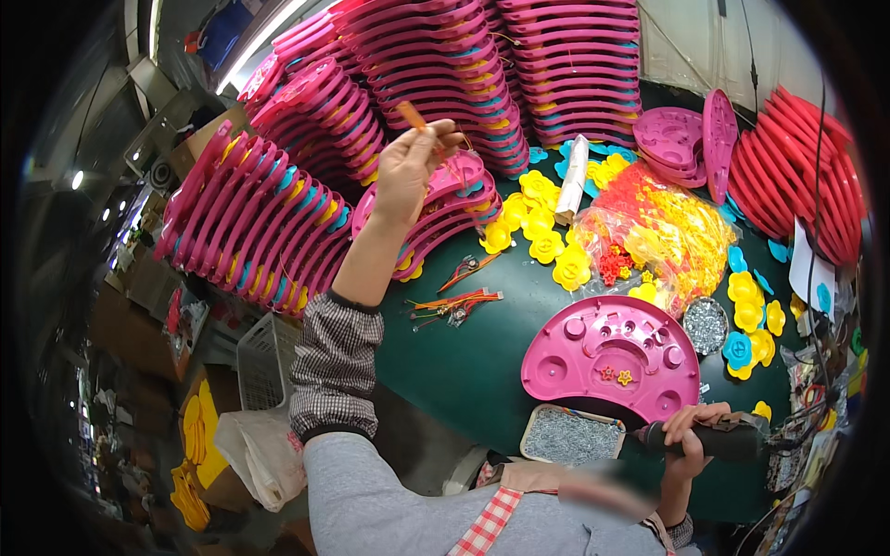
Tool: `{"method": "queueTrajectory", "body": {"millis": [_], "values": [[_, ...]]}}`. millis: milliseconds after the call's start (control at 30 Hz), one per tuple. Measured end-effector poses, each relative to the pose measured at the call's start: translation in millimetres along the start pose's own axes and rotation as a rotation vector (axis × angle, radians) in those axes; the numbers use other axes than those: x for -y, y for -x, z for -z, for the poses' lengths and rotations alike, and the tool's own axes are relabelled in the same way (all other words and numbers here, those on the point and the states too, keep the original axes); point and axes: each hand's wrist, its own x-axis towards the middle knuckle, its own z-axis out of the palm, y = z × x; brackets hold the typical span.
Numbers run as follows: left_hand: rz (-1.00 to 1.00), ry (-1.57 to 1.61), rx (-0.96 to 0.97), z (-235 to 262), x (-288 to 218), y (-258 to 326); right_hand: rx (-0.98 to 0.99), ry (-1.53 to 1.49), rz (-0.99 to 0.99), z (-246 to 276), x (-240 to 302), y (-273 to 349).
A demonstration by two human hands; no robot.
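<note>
Many pink trays (pixel 445 65), green table (pixel 464 371)

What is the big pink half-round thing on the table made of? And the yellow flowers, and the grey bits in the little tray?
The pink half-round panel looks like moulded plastic: smooth, slightly glossy, with round raised shapes formed in it. The yellow flowers also look like plastic, evenly coloured and shiny. The grey bits in the tray glint like metal, probably small screws, though they are too small to be sure.

Bare green table (pixel 464 361) open left of pink tray (pixel 612 357), loose wires (pixel 454 304) lying mid-gap, pink stacks (pixel 269 218) walling the far side, screw tray (pixel 570 435) blocking the near edge
</note>
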Motion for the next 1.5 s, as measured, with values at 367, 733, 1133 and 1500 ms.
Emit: {"method": "queueTrajectory", "body": {"millis": [367, 733, 1133, 1500], "values": [[0.261, 0.546, 0.223, -51, -15, 42, 0.321, -0.248, -0.140, -43, -22, -15], [0.549, 0.497, 0.416, -123, -22, 105, 0.426, -0.249, -0.400, -138, -31, -63], [0.199, 0.643, 0.107, -124, -9, 113, 0.092, -0.244, -0.461, -126, -11, -47], [0.042, 0.729, -0.034, -108, -30, 113, 0.249, -0.142, -0.438, -115, -24, -31]]}}
